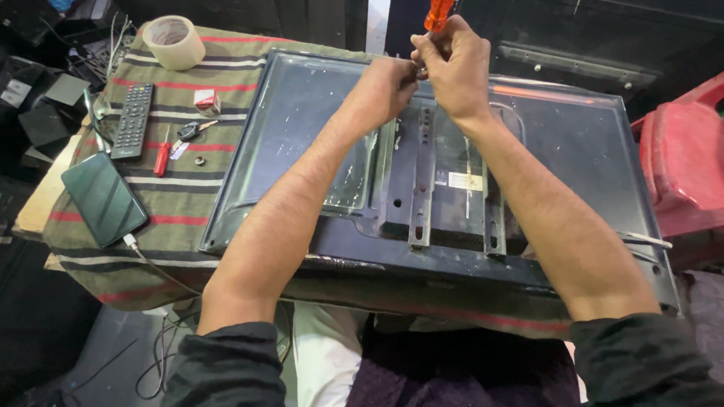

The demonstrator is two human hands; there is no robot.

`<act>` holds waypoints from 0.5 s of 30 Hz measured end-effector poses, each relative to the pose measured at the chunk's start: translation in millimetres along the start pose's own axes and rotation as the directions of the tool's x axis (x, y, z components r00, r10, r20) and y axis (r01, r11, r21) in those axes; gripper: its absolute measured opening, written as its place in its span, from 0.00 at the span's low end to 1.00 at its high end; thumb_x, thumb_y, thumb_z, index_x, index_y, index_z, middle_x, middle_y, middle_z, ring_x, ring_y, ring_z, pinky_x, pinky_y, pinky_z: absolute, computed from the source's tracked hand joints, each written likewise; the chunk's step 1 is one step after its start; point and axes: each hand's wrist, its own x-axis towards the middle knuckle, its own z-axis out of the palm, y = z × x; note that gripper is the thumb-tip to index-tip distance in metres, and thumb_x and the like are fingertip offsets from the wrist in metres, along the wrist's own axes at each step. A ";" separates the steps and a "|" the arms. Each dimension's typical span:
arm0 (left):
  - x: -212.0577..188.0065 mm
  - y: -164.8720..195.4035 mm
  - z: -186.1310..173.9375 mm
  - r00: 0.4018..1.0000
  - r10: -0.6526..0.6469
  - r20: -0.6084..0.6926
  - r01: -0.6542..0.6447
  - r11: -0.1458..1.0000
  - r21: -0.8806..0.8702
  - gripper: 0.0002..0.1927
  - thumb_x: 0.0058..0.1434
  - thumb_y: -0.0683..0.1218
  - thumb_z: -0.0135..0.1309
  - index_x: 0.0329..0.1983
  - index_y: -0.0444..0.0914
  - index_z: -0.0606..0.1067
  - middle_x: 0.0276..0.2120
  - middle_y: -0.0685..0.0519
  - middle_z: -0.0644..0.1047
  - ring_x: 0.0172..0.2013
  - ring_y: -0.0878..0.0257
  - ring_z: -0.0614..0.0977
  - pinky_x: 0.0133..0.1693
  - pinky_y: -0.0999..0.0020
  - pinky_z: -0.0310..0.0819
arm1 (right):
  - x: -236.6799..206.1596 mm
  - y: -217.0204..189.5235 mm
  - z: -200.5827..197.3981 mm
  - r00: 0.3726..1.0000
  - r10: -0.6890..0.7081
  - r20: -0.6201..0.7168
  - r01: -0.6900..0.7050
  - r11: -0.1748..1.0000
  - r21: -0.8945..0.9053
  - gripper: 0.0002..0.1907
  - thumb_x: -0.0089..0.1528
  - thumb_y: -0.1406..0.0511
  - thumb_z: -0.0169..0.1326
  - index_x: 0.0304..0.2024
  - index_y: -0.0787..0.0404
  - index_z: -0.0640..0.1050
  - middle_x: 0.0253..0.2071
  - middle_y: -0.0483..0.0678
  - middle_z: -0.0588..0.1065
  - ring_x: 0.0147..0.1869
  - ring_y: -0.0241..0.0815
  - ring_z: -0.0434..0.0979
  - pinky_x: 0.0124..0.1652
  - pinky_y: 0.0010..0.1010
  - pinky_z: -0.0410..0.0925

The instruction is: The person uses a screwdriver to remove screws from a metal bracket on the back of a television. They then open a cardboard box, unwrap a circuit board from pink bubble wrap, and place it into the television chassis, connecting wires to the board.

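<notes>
right hand (454, 64): grips orange screwdriver (438, 13) | left hand (387, 84): touching television back (317, 105) | tape roll (174, 41) well apart

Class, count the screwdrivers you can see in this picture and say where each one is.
2: an orange-handled screwdriver in the right hand; a red-handled screwdriver on the striped cloth. Others may be hidden.

TV (528, 143) on cloth (173, 203), remote (133, 120) left

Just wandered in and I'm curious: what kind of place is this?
Probably a small electronics repair bench: a flat television lies face down on a striped cloth, the right hand holds an orange-handled screwdriver, and a remote control lies nearby.
</notes>
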 end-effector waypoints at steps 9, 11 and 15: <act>1.6 -1.2 -3.0 0.993 0.117 0.000 -0.117 0.993 -0.004 0.11 0.59 0.35 0.51 0.44 0.30 0.79 0.37 0.35 0.80 0.43 0.38 0.81 0.42 0.52 0.77 | -3.1 -2.4 2.9 0.990 -0.139 0.002 0.138 0.985 -0.106 0.10 0.69 0.70 0.65 0.41 0.67 0.75 0.29 0.47 0.79 0.33 0.31 0.80 0.31 0.24 0.73; 2.1 -2.1 -4.3 0.995 0.103 0.005 -0.103 0.994 0.031 0.10 0.59 0.35 0.52 0.43 0.30 0.78 0.36 0.35 0.80 0.42 0.37 0.81 0.41 0.51 0.76 | -2.6 -2.3 3.7 0.982 -0.189 -0.007 0.186 0.970 -0.157 0.11 0.69 0.69 0.66 0.41 0.67 0.75 0.28 0.47 0.78 0.32 0.30 0.79 0.31 0.25 0.72; 1.3 -2.9 -10.5 0.994 -0.052 0.092 0.055 0.998 -0.030 0.09 0.59 0.37 0.53 0.41 0.31 0.77 0.31 0.37 0.79 0.32 0.41 0.82 0.36 0.53 0.75 | 2.3 -5.3 3.9 0.989 -0.149 0.011 0.148 0.967 -0.209 0.13 0.70 0.67 0.66 0.39 0.67 0.75 0.27 0.47 0.77 0.30 0.31 0.76 0.30 0.27 0.69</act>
